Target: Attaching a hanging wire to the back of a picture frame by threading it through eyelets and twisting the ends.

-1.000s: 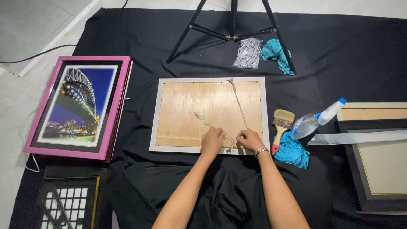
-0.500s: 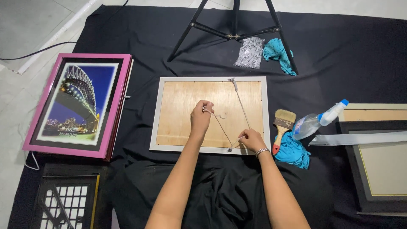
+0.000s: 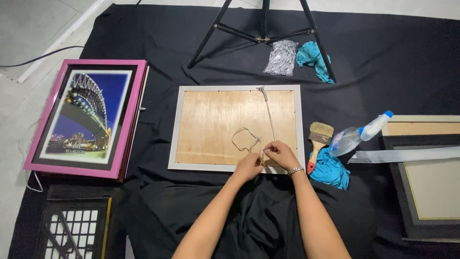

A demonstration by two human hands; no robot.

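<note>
Back from the middle of the board, the left hand (image 3: 247,166) has returned to the near edge of the face-down picture frame (image 3: 237,128), beside the right hand (image 3: 281,155). Both pinch the hanging cord (image 3: 268,115) between fingertips, almost touching. Left of the hands the cord now lies in a loose loop on the wooden backing; above them it runs straight to the frame's far edge. Right of the frame lies a paintbrush (image 3: 317,142).

Bare board of the frame back (image 3: 215,129) lies open leftward; the paintbrush (image 3: 317,142) and spray bottle (image 3: 357,135) seemingly crowd the right.
</note>
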